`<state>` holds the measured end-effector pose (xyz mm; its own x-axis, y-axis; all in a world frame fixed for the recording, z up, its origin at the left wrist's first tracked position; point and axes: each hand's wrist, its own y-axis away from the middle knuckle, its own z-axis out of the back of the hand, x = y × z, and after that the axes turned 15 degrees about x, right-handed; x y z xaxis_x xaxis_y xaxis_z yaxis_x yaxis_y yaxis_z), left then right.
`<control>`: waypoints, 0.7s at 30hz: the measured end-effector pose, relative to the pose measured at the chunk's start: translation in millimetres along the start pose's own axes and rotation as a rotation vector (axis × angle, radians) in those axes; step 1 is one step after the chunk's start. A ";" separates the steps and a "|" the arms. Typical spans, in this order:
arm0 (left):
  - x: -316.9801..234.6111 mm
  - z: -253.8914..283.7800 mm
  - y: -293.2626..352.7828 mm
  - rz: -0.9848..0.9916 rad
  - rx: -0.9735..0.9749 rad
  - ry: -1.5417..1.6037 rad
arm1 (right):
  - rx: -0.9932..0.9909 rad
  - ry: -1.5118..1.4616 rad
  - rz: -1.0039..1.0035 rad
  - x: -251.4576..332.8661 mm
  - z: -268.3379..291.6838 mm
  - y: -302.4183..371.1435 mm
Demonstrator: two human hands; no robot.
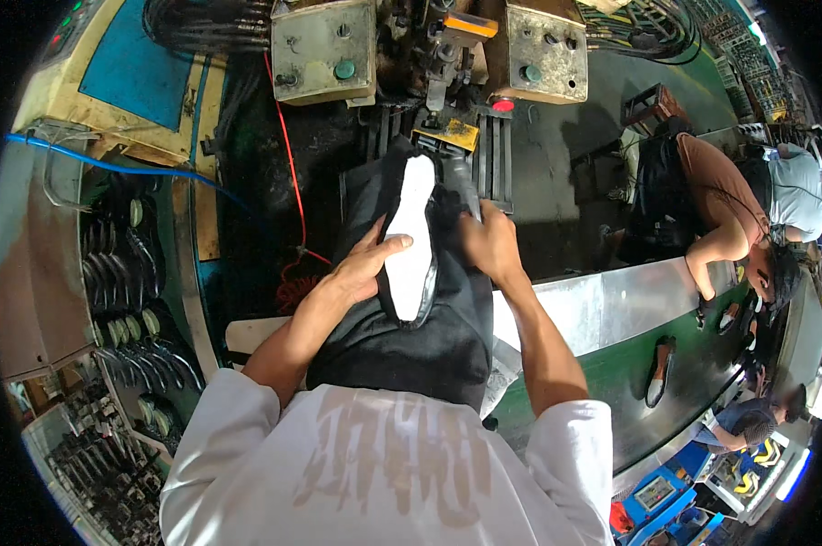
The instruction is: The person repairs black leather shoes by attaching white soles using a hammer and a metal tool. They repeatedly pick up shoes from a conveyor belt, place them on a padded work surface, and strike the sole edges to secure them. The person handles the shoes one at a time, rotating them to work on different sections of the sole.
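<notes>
A black shoe [411, 241] lies sole up over my lap, its long white sole facing me and its toe pointing toward my body. My left hand [372, 262] grips its left side, thumb pressed on the white sole. Beside the shoe's right edge, my right hand [491, 241] is closed around a slim grey tool [462, 187]. Motion smears that tool, so its exact kind does not show. Beneath the shoe, dark cloth [383, 369] covers my legs.
Ahead stands a machine with two control boxes [324, 55] and a yellow part [447, 136]. Racks of black shoes [129, 282] are at left. On the right, a green conveyor [593, 391] with a metal edge carries a shoe [661, 371]. Other people [720, 196] work beyond it.
</notes>
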<state>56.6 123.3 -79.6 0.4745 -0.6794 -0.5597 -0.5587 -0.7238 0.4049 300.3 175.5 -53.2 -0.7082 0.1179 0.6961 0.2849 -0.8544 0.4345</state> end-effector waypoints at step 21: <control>-50.7 -52.5 20.5 0.035 0.161 -1.497 | -0.056 -0.217 0.112 -86.0 74.6 81.2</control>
<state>56.7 136.6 -4.9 -0.5980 0.1234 -0.7920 -0.6684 -0.6221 0.4077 432.6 133.7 -35.2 -0.5173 0.1220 0.8471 0.3130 -0.8942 0.3199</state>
